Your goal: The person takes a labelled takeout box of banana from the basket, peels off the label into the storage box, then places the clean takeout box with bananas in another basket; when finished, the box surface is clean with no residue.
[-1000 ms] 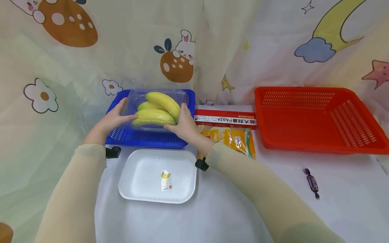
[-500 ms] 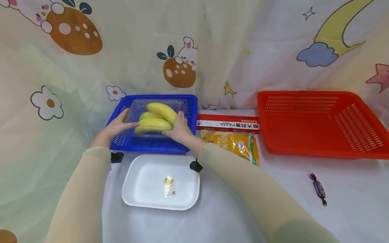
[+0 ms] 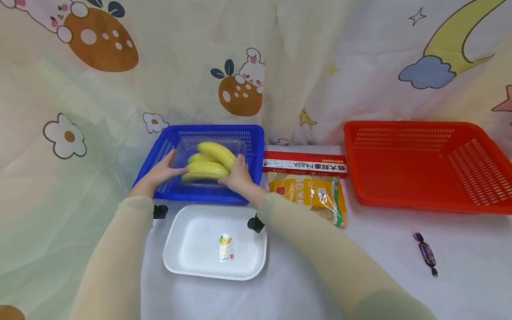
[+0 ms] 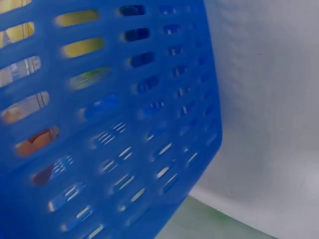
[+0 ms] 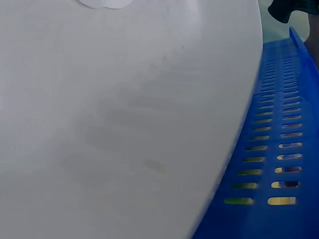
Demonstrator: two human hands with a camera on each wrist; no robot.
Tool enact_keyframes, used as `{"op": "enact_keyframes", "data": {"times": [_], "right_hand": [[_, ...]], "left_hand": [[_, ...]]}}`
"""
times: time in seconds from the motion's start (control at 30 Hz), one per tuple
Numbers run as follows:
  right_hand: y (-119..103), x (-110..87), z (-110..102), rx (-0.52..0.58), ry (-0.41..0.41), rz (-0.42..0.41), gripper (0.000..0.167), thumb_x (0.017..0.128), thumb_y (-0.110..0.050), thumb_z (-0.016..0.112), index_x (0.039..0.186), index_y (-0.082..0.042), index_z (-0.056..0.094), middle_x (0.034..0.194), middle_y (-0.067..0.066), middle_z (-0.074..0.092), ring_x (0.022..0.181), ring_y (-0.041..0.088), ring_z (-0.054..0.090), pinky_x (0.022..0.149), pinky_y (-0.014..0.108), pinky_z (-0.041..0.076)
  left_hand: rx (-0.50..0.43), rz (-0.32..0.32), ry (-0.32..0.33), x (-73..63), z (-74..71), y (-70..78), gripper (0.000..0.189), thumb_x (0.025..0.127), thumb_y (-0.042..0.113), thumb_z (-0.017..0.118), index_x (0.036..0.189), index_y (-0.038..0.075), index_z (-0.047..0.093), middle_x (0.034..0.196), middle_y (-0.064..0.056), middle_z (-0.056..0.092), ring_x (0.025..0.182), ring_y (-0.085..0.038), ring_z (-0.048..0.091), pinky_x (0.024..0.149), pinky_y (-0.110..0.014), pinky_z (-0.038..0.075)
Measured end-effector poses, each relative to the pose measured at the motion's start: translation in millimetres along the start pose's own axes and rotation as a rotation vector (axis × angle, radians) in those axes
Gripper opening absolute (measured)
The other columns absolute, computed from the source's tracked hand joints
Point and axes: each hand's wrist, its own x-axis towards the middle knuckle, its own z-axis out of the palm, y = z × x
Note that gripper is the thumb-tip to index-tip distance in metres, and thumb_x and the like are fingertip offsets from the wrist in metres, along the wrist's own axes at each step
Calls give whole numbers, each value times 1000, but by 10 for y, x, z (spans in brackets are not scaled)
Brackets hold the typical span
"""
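Several yellow bananas (image 3: 208, 170) lie in a clear plastic box (image 3: 239, 145), which sits inside the blue basket (image 3: 200, 194) in the head view. My left hand (image 3: 161, 172) grips the box's left side, thumb along its front edge. On the right side my right hand (image 3: 238, 175) holds the same box, thumb near the front corner. Slotted walls of the blue basket fill much of the left wrist view (image 4: 164, 119) and the right edge of the right wrist view (image 5: 271, 119). Yellow shows through those slots; both hands' fingertips are partly hidden.
A white tray (image 3: 192, 249) with a banana sticker (image 3: 226, 248) lies in front of the blue basket. To the right are a red pasta box (image 3: 306, 163), a yellow food bag (image 3: 316, 191), a red basket (image 3: 404, 173) and a purple wrapped candy (image 3: 427, 254).
Both hands have lowered the box of bananas deeper into the blue basket. The head view has shifted slightly, and more of the yellow bag shows.
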Motion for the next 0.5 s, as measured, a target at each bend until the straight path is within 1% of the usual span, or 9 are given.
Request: {"op": "enact_keyframes", "data": {"times": [0.1, 0.23, 0.4, 0.5], "right_hand": [[1, 8, 4, -15, 7, 11, 107, 74, -20, 75, 145, -4, -4, 154, 13, 0, 140, 34, 5, 114, 41, 14], [-1, 15, 11, -33, 7, 18, 108, 74, -19, 75, 145, -3, -4, 153, 14, -1, 140, 35, 6, 114, 39, 13], [7, 26, 15, -55, 24, 30, 108, 72, -19, 76, 145, -2, -3, 153, 14, 1, 139, 34, 9, 115, 38, 14], [11, 31, 18, -51, 25, 44, 108, 72, -19, 77, 145, -3, -2, 153, 14, 2, 140, 34, 9, 114, 38, 14]], "left_hand": [[-2, -2, -10, 20, 25, -19, 103, 82, 49, 59, 145, 14, -14, 152, -14, -8, 138, -39, -2, 108, -61, 8], [-11, -1, -30, 28, 39, -42, 103, 82, 49, 59, 144, 14, -16, 152, -12, -10, 139, -38, -3, 108, -60, 6], [-20, 9, -36, 29, 47, -26, 103, 82, 48, 59, 144, 14, -15, 152, -12, -11, 139, -38, -4, 108, -60, 6], [-6, 1, -37, 25, 51, -12, 102, 83, 49, 59, 144, 14, -15, 152, -13, -10, 138, -39, -2, 108, -60, 7]]}}
